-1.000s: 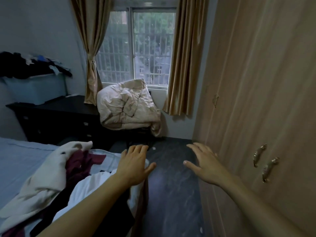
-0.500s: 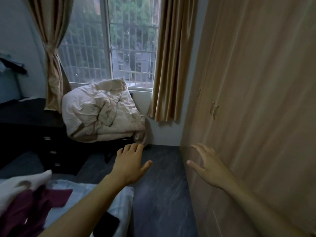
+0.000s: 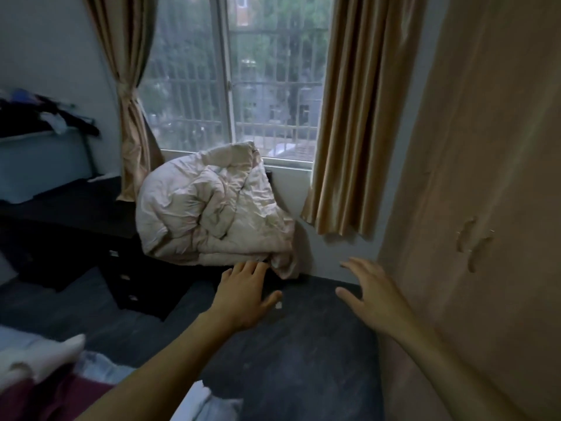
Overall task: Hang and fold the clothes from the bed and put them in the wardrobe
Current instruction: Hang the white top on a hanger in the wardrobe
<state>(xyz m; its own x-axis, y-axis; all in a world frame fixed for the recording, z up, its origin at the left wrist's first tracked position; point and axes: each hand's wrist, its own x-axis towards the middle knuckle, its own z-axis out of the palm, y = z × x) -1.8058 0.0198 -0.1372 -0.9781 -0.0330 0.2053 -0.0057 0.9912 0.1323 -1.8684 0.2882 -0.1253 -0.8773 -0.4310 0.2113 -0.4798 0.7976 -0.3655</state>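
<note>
A closed wooden wardrobe (image 3: 485,153) fills the right side, its pair of metal handles (image 3: 472,244) blurred. At the lower left corner lies the bed (image 3: 100,366) with a white garment (image 3: 42,357) and a maroon garment (image 3: 45,399) on it. My left hand (image 3: 246,296) is stretched forward over the dark floor, fingers straight, holding nothing. My right hand (image 3: 370,296) is also extended, fingers spread, empty, just left of the wardrobe's front and not touching it.
A crumpled beige duvet (image 3: 212,208) is heaped on a dark seat below the barred window (image 3: 236,77), between gold curtains (image 3: 358,117). A black dresser (image 3: 69,226) carries a pale blue storage box (image 3: 39,165) topped with dark clothes. Dark floor (image 3: 291,354) runs between bed and wardrobe.
The view has swung away from the bed toward the window and wardrobe, so most of the clothes pile has left the frame. Both hands stay outstretched and empty.
</note>
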